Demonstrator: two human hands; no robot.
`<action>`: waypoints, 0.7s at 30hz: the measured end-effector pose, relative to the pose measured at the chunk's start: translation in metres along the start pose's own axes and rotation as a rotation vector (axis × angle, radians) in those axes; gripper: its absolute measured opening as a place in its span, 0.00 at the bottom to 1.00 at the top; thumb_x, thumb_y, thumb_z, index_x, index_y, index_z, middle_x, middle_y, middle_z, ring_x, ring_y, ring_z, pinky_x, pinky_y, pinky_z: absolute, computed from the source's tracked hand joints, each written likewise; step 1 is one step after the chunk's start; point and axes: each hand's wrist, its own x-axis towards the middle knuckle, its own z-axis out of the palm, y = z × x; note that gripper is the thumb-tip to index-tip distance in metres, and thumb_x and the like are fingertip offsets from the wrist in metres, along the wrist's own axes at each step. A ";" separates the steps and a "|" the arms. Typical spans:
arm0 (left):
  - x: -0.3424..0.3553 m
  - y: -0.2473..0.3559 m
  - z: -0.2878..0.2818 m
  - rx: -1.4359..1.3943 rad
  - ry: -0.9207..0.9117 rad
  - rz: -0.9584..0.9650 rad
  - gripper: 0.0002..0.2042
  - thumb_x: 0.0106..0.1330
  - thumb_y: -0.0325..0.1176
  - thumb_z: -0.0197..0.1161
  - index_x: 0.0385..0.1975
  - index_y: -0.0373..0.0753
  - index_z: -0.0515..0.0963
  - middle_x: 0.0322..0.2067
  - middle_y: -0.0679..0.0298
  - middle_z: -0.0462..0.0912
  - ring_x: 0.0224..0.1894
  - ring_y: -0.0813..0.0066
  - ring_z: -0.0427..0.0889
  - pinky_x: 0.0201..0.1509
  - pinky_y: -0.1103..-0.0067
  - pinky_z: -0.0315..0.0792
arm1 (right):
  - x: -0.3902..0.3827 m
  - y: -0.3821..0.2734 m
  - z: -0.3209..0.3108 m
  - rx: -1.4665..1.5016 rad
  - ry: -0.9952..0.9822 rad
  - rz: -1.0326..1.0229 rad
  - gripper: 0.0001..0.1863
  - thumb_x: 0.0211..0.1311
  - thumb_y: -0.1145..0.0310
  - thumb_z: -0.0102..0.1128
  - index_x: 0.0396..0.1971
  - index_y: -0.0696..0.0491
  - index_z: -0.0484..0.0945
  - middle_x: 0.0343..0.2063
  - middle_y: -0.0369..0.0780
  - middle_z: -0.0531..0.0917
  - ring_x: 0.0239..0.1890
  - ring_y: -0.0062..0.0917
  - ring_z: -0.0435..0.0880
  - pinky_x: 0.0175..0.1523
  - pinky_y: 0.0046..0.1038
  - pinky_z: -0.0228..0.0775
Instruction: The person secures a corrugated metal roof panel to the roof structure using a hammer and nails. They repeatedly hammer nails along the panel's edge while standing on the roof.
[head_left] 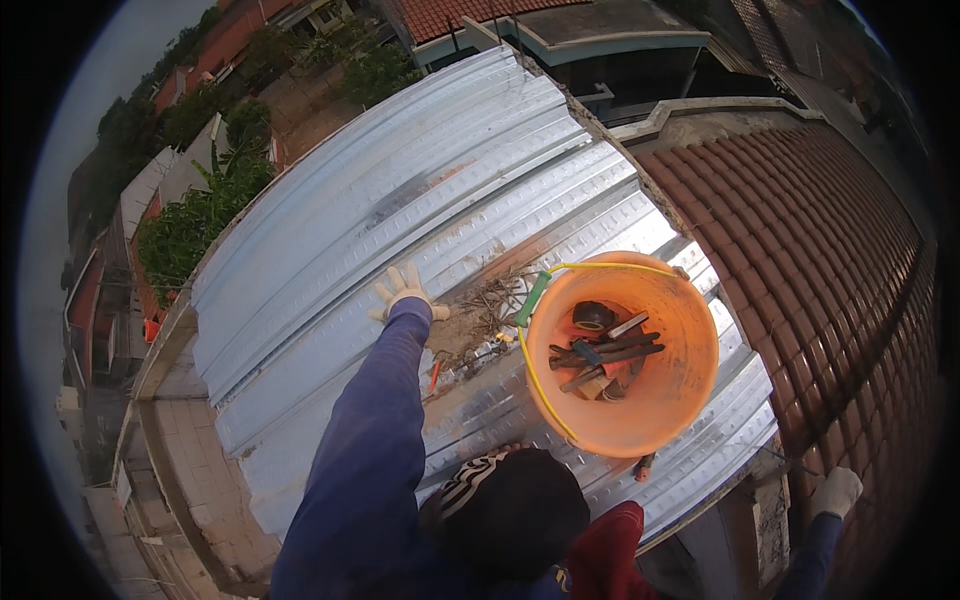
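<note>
My left hand (408, 295), in a pale glove, presses flat on the silvery corrugated metal roofing sheet (330, 270) with its fingers spread. It holds nothing. Beside it lies a patch of dry twigs and dirt (478, 318). Off to the far right, my gloved right hand (838, 492) is closed near the sheet's lower right edge. A thin dark rod-like thing (790, 460) runs toward its fingers; what exactly the hand grips is unclear. On the sheet stands an orange bucket (690, 395) with a yellow handle and green grip, holding several hand tools (610, 350) and a dark roll (593, 316).
A person in a black patterned cap (515, 510) and a red garment (610, 550) is close below the bucket. Brown roof tiles (800, 270) slope away at right. At left, a tiled ledge (205, 470) lies below the sheet, with trees (195, 225) and houses beyond.
</note>
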 end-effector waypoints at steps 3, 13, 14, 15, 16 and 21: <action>-0.008 0.006 -0.007 -0.054 -0.025 0.077 0.67 0.52 0.59 0.82 0.85 0.63 0.36 0.86 0.63 0.31 0.86 0.45 0.33 0.79 0.31 0.46 | 0.007 0.039 0.058 0.062 0.102 -0.110 0.16 0.54 0.60 0.76 0.31 0.60 0.89 0.33 0.53 0.89 0.40 0.47 0.90 0.48 0.47 0.81; -0.009 -0.011 -0.009 -0.073 -0.054 0.099 0.65 0.55 0.63 0.79 0.85 0.64 0.35 0.86 0.65 0.29 0.85 0.41 0.28 0.78 0.28 0.42 | -0.056 -0.004 0.004 -0.393 0.418 -0.116 0.18 0.67 0.53 0.60 0.30 0.48 0.93 0.28 0.42 0.92 0.32 0.37 0.93 0.32 0.45 0.84; -0.008 -0.011 -0.008 -0.077 -0.053 0.100 0.65 0.55 0.63 0.79 0.85 0.64 0.35 0.86 0.64 0.29 0.85 0.41 0.28 0.78 0.28 0.42 | -0.055 -0.005 0.004 -0.385 0.428 -0.123 0.18 0.67 0.53 0.60 0.30 0.47 0.93 0.28 0.42 0.92 0.31 0.37 0.93 0.32 0.45 0.84; -0.006 -0.011 -0.007 -0.080 -0.051 0.103 0.65 0.55 0.63 0.79 0.85 0.64 0.35 0.86 0.64 0.29 0.85 0.40 0.28 0.77 0.28 0.42 | -0.056 -0.005 0.004 -0.376 0.434 -0.127 0.18 0.68 0.53 0.60 0.30 0.47 0.93 0.28 0.41 0.92 0.31 0.37 0.93 0.32 0.45 0.84; -0.004 -0.011 -0.007 -0.083 -0.049 0.105 0.65 0.55 0.63 0.79 0.85 0.64 0.35 0.86 0.64 0.29 0.85 0.40 0.29 0.77 0.28 0.42 | -0.057 -0.006 0.004 -0.373 0.438 -0.129 0.18 0.68 0.53 0.60 0.30 0.47 0.93 0.28 0.41 0.92 0.31 0.37 0.93 0.32 0.45 0.83; -0.003 -0.017 -0.003 -0.091 -0.005 0.142 0.65 0.54 0.62 0.80 0.85 0.63 0.36 0.86 0.60 0.31 0.85 0.40 0.30 0.78 0.29 0.39 | -0.061 -0.006 0.000 -0.370 0.461 -0.172 0.18 0.68 0.52 0.60 0.30 0.47 0.93 0.27 0.40 0.92 0.30 0.37 0.93 0.31 0.44 0.83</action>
